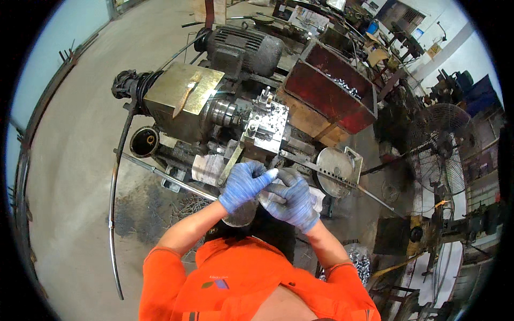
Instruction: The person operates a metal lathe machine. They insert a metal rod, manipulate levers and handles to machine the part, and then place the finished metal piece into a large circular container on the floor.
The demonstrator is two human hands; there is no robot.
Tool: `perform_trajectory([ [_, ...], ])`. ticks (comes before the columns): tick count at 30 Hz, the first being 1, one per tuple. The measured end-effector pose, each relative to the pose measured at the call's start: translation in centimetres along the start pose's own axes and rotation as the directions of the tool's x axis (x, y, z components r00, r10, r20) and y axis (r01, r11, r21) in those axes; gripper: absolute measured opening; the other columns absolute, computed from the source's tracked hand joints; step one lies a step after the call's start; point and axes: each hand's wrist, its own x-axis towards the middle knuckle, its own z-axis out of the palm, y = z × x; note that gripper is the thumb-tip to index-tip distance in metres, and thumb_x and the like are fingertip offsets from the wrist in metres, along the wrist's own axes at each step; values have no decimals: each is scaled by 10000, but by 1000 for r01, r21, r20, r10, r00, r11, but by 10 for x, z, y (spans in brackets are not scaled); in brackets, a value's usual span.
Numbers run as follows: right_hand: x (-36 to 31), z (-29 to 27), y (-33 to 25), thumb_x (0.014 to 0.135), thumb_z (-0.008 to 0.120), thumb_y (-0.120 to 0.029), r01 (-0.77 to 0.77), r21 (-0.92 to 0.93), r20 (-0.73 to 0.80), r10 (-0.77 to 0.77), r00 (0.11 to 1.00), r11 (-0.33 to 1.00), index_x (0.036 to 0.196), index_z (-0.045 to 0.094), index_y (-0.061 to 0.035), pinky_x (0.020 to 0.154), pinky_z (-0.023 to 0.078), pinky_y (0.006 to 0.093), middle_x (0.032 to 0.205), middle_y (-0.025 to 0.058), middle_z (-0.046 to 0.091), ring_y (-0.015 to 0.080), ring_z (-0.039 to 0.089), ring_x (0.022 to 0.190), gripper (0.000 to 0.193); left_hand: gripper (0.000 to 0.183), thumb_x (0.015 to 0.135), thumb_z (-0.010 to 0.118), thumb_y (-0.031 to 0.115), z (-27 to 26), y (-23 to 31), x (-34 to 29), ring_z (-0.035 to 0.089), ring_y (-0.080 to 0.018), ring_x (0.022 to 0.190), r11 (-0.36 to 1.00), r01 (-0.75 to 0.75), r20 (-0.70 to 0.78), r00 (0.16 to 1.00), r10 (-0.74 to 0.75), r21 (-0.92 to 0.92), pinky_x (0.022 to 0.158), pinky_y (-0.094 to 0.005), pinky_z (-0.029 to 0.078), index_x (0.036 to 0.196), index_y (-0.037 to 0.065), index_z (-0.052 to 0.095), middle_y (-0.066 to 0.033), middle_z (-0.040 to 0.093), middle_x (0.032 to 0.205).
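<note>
Behind the lathe (222, 113) stand a motor (245, 52) and red bin (322, 97).

We found the scene fairly bright, with top surfaces catching the light. On the silvery tool block (269, 124), glare bleached out detail; left of the block, a brassy cover plate (165, 90) threw back a yellowish sheen. Well right of the block, we saw the fan (441, 143) dim and soft. Far out around the block, straight edges bowed, and black swallowed the corners.
</note>
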Motion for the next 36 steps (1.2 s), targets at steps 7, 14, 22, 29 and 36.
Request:
perform_trajectory([
  [7, 36, 6, 12, 678, 701, -266, -21, 124, 239, -10, 971, 992, 809, 692, -118, 803, 444, 386, 1022, 135, 603, 305, 550, 894, 197, 450, 798, 565, 466, -82, 11, -1, 614, -294, 665, 762, -359, 316, 925, 213, 539, 616, -366, 473, 931, 41, 632, -139, 620, 708],
  [14, 112, 38, 54, 760, 580, -454, 57, -204, 233, -8, 972, 977, 835, 703, -128, 889, 397, 402, 1011, 125, 611, 318, 532, 965, 357, 283, 808, 572, 338, -250, 30, -70, 610, -295, 689, 283, 175, -228, 959, 168, 943, 639, -389, 466, 941, 96, 635, -120, 630, 754],
  [22, 158, 80, 78, 762, 537, -493, -57, -291, 486, 198, 851, 955, 804, 701, -146, 866, 395, 392, 743, 149, 627, 314, 589, 783, 386, 402, 791, 585, 417, -307, -49, -166, 596, -350, 791, 344, 622, -624, 772, -121, 703, 689, -414, 466, 999, 74, 605, -183, 625, 845],
  [29, 148, 90, 86, 756, 591, -432, -241, -105, 372, 263, 890, 965, 856, 702, -169, 727, 478, 356, 783, 108, 652, 294, 618, 741, 302, 460, 782, 587, 420, -308, -66, -161, 593, -375, 825, 267, 667, -672, 736, -87, 696, 722, -444, 464, 1066, 58, 575, -211, 621, 864],
  [36, 146, 94, 86, 744, 614, -425, -415, 46, 410, 362, 837, 909, 871, 696, -142, 722, 480, 341, 802, 111, 657, 287, 624, 735, 321, 468, 783, 576, 419, -301, -59, -159, 596, -362, 838, 170, 688, -684, 724, -92, 706, 743, -447, 459, 1086, 63, 569, -199, 627, 887],
])
